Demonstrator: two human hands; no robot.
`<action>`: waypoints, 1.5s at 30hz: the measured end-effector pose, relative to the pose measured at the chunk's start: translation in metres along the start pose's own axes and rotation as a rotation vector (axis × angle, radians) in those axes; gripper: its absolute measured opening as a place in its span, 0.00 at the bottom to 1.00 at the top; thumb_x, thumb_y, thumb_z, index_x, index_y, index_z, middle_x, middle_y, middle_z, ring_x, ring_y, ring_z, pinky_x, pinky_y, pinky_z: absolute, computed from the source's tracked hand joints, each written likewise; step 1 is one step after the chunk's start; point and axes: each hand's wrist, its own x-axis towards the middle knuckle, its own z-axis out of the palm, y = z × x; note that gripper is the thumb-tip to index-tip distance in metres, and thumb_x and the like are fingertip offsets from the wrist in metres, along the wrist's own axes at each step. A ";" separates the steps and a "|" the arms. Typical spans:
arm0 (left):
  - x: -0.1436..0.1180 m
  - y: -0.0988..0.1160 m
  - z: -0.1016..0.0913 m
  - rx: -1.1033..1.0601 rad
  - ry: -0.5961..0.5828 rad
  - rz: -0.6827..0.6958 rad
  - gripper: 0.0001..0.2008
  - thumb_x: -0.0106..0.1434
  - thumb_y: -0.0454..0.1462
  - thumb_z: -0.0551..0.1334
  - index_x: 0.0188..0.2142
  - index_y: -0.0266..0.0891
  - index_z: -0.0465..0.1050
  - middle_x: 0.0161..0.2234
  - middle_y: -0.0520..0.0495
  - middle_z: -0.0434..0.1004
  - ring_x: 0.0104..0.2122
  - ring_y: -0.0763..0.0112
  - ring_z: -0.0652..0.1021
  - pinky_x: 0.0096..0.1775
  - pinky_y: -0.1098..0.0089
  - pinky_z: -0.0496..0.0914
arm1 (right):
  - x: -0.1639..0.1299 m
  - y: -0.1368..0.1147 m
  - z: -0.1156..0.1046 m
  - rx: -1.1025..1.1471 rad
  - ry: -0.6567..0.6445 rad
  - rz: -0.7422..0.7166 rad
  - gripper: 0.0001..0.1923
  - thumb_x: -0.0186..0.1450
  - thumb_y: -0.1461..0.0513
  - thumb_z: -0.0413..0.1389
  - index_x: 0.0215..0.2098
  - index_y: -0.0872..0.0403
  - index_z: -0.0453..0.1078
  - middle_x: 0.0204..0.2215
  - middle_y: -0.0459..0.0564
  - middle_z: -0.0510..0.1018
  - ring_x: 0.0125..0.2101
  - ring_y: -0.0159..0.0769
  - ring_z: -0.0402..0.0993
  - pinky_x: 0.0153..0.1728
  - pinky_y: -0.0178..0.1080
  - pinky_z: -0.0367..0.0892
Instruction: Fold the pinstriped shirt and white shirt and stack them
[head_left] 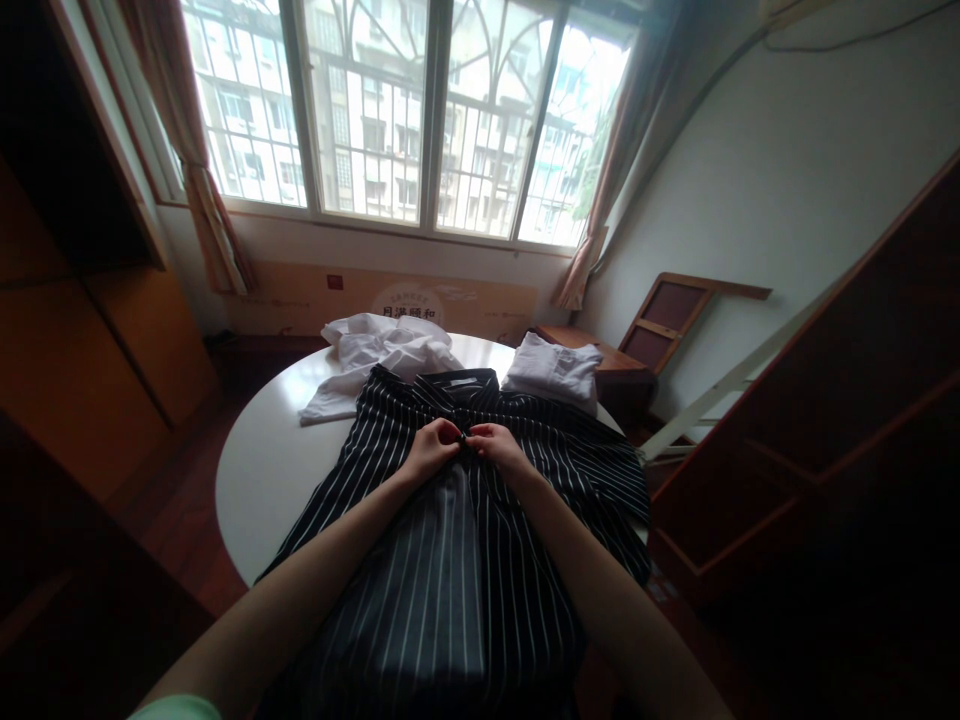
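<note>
A black shirt with thin white stripes (420,560) lies spread front-up on a round white table (262,470), its collar toward the window. My left hand (433,446) and my right hand (491,442) meet at the shirt's front placket just below the collar. Both pinch the fabric there, fingertips almost touching each other. What lies between the fingertips is too small to make out.
A crumpled white garment (375,360) lies at the table's far left. A folded white garment (553,372) sits at the far right. A wooden cabinet stands left, wooden frames and a small wooden stand right, large windows behind.
</note>
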 end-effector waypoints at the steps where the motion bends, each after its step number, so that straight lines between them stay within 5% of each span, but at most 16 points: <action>1: 0.000 0.000 0.000 0.013 0.001 0.008 0.06 0.45 0.30 0.60 0.27 0.35 0.69 0.23 0.52 0.71 0.26 0.74 0.72 0.30 0.74 0.66 | 0.000 -0.001 0.000 0.004 0.016 -0.007 0.09 0.45 0.69 0.58 0.27 0.58 0.68 0.23 0.47 0.74 0.25 0.31 0.70 0.24 0.32 0.62; 13: -0.003 0.002 0.001 0.103 0.028 0.073 0.05 0.45 0.30 0.60 0.26 0.37 0.69 0.23 0.53 0.72 0.26 0.74 0.72 0.30 0.74 0.66 | -0.005 0.001 0.006 -0.314 0.120 -0.338 0.13 0.44 0.68 0.57 0.29 0.56 0.65 0.25 0.46 0.73 0.28 0.32 0.71 0.34 0.36 0.66; 28: -0.004 0.005 -0.002 0.034 0.055 0.006 0.05 0.44 0.30 0.61 0.24 0.36 0.69 0.23 0.53 0.72 0.25 0.74 0.73 0.30 0.73 0.67 | -0.011 -0.004 0.006 -0.365 0.058 -0.396 0.14 0.45 0.65 0.61 0.30 0.55 0.63 0.24 0.44 0.73 0.26 0.32 0.71 0.31 0.35 0.66; 45: 0.008 -0.014 -0.011 -0.310 -0.160 -0.180 0.12 0.42 0.35 0.67 0.29 0.33 0.72 0.27 0.48 0.75 0.30 0.70 0.75 0.38 0.68 0.69 | -0.011 -0.003 0.003 -0.404 0.082 -0.459 0.11 0.48 0.64 0.59 0.29 0.55 0.64 0.23 0.44 0.71 0.26 0.31 0.69 0.31 0.34 0.65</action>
